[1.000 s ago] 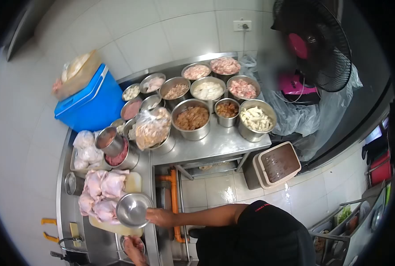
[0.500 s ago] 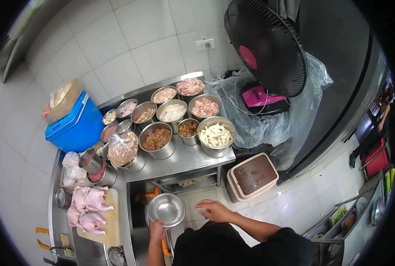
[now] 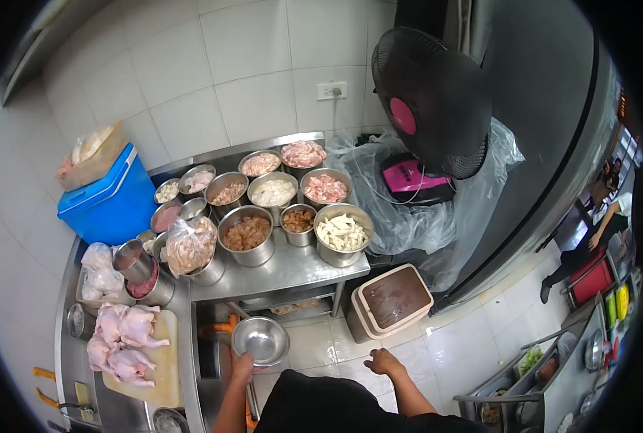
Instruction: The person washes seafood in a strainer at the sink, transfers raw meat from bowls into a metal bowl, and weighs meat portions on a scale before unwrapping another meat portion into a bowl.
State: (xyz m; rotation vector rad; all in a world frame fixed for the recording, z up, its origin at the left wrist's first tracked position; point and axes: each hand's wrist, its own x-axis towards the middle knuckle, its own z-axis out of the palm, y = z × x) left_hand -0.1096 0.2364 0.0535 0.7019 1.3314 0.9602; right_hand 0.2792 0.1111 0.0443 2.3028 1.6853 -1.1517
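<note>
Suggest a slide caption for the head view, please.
The left hand holds a metal bowl near raw chicken on a cutting board.

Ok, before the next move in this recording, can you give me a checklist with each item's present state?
1. Metal bowl gripped by the left hand: ok.
2. Right hand free: ok, nothing visible in it.
3. Bowl clean inside: cannot tell, any residue would be too small to see.
4. Bowl apart from the raw chicken at the cutting board: ok.
5. Pot of pale strips covered: not ok, its top is open.
</note>
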